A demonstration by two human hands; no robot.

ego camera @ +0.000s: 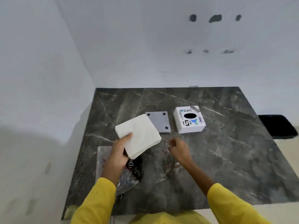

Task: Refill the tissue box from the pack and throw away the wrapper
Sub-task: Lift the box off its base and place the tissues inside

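Tissue stack (139, 135): white, square, tilted corner-forward, no clear long axis, held above table (226, 151) in left hand (119, 152), fingers grasping it. Right hand (178, 148) empty, fingers loosely curled. Box (189, 119) upright, far side.

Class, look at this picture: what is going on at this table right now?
A person in yellow sleeves is refilling a tissue box. Their left hand holds a stack of white tissues above the dark marble table. The right hand hovers empty beside it. The white tissue box sits further back with its grey base plate lying separately next to it. The plastic wrapper lies on the table under the left arm, not yet thrown away.
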